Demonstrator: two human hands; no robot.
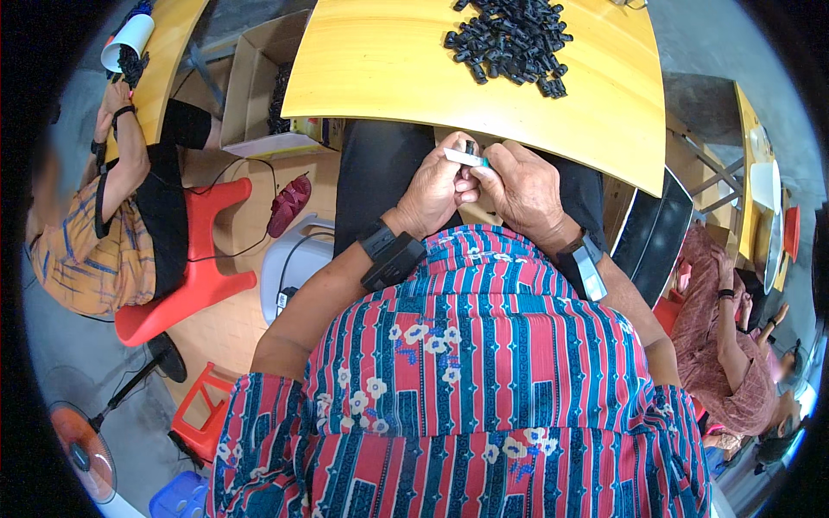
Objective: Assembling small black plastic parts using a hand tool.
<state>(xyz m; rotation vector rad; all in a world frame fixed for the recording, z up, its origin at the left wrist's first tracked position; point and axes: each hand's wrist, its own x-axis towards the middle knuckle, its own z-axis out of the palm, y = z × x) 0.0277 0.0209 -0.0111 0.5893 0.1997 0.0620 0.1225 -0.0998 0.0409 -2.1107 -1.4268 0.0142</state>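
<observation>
Just off the near edge of the yellow table, above my lap, my two hands meet. My left hand is closed, pinching a small black plastic part between thumb and fingers. In my closed right hand is a small knife with a pale flat blade; a bit of teal shows by the fingers. The blade points left and lies across the black part, close to my left thumb. My fingers cover most of the part and the knife's handle. A heap of similar black plastic parts lies on the table beyond.
Under the table's left side stands a cardboard box. To my left are a red stool, a grey-white stool and a fan. One person sits at the left table; other people sit at the right.
</observation>
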